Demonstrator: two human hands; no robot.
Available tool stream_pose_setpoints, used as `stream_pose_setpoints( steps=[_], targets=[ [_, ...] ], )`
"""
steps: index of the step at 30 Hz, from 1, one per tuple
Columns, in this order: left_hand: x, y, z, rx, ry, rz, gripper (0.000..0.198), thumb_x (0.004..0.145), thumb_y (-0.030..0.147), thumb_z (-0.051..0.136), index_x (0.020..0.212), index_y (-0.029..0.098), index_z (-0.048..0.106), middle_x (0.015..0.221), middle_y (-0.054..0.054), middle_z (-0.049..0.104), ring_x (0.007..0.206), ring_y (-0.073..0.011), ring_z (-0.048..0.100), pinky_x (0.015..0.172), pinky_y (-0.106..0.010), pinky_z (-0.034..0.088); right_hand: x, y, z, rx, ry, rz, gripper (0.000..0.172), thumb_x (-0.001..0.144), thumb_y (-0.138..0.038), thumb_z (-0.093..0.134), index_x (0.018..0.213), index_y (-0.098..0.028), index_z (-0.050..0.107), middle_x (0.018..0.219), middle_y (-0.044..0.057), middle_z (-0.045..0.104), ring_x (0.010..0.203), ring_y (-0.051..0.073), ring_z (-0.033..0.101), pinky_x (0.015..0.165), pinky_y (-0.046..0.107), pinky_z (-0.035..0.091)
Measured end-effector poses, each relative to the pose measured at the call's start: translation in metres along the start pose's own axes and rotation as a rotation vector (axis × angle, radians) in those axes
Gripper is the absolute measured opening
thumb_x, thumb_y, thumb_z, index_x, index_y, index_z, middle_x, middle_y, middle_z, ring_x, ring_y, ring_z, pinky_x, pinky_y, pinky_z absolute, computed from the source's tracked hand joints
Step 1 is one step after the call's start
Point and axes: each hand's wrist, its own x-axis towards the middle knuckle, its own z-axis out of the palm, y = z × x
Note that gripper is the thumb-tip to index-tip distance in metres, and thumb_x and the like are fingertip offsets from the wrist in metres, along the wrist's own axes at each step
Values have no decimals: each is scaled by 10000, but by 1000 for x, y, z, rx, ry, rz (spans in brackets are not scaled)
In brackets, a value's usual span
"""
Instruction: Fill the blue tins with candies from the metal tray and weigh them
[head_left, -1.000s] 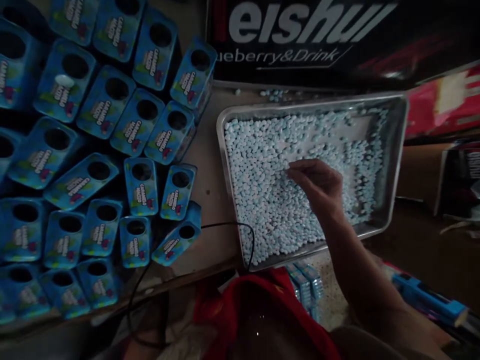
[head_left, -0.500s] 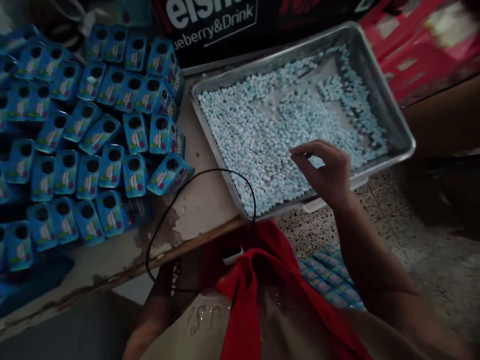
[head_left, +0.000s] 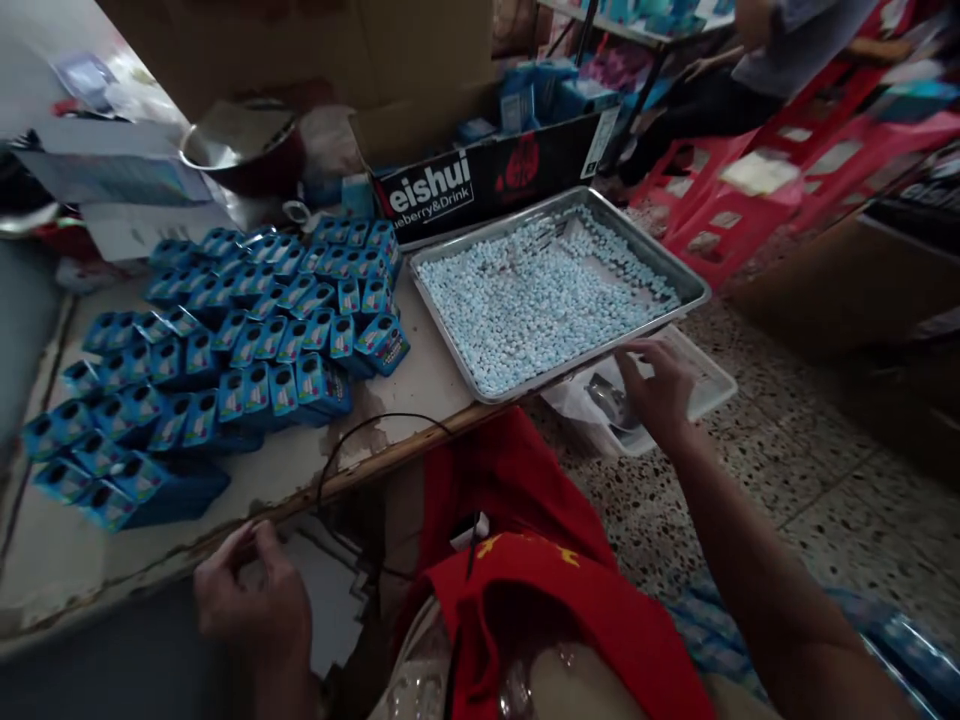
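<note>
A metal tray (head_left: 679, 308) holds a spread of small pale blue and white pellets (head_left: 525, 300). My right hand (head_left: 660, 392) is just off its front right edge, above a plastic tub (head_left: 709, 390) with a shiny metal utensil (head_left: 609, 402) inside. Its fingers are curled and drawn together; I cannot make out anything in them. Low on the left, my left hand (head_left: 259, 600) is by the table's front edge, thumb and fingertips close together, any content hidden. Many small blue boxes (head_left: 255, 390) with dark round holes on top stand in rows left of the tray.
A black printed carton (head_left: 495, 185) stands behind the tray. A dark bowl (head_left: 247, 160) and a white box (head_left: 120, 165) are at the back left. A black cable (head_left: 352, 430) loops over the wooden table edge. Red stools (head_left: 705, 210) and a seated person (head_left: 795, 50) are at far right.
The view has lifted and widened. My right hand has left the pellets and is now outside the tray's front edge. My left hand has come into view at lower left.
</note>
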Motion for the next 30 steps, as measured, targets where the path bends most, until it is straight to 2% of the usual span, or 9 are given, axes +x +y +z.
stream_pose_setpoints(
  steps=[2,3,7,9,13,19,24,27,30],
  targets=[
    [14,28,11,-98,150,72,211,995,459,766,1053,261,724,974,-59,783,892,-279,736,915,-482,636,4,0,6,-84,-193,-178,187,1057,-401,685,1110,-278,816,1153,100,827,1132,328,731,1050,544,590],
    [23,49,25,-186,103,122,230,980,455,782,1030,237,731,977,-67,793,884,-262,755,907,-439,640,9,0,8,-136,-273,-250,186,1052,-390,706,1144,-277,822,1190,105,827,1171,341,719,1073,549,572],
    [72,138,116,-417,-511,78,479,1009,451,745,1397,183,661,1177,-109,801,807,-192,774,835,-325,626,38,13,8,-326,-483,-424,179,1027,-205,688,1116,-259,833,1103,99,831,1083,329,704,999,477,531],
    [96,169,163,-401,-749,-28,655,997,461,781,1517,124,568,1066,-113,801,834,-232,792,858,-336,609,53,20,5,-372,-560,-482,240,1000,-99,640,1039,-249,823,1017,86,818,992,294,695,917,417,508],
    [114,193,215,-370,-851,-173,586,941,326,814,1449,106,620,1005,-119,805,1031,-300,789,943,-354,573,61,20,-1,-395,-561,-589,250,956,-41,652,981,-233,810,946,81,797,928,279,677,829,393,476],
    [71,171,184,-550,-836,-386,721,830,329,679,1500,67,620,717,32,687,651,-179,619,665,-259,486,34,-3,-23,-248,-651,-681,268,918,18,686,887,-241,747,844,39,750,800,233,662,770,369,491],
    [52,155,146,-604,-808,-532,854,759,539,722,1465,62,679,674,41,649,604,-178,586,608,-265,483,60,-12,-44,149,-959,-431,151,945,-147,846,926,-280,778,858,-15,782,780,187,741,705,298,559],
    [56,146,134,-539,-794,-602,948,708,583,765,1499,65,686,645,50,632,631,-205,626,635,-286,527,121,-9,-13,350,-812,-294,38,1051,-295,790,1018,-289,809,934,6,814,811,187,769,748,308,602],
    [58,134,131,-484,-810,-633,971,688,615,804,1495,82,713,598,56,593,653,-240,663,649,-308,573,205,5,59,317,-536,-307,89,1051,-275,759,986,-259,817,1003,41,824,921,212,768,881,350,606]
  ],
)
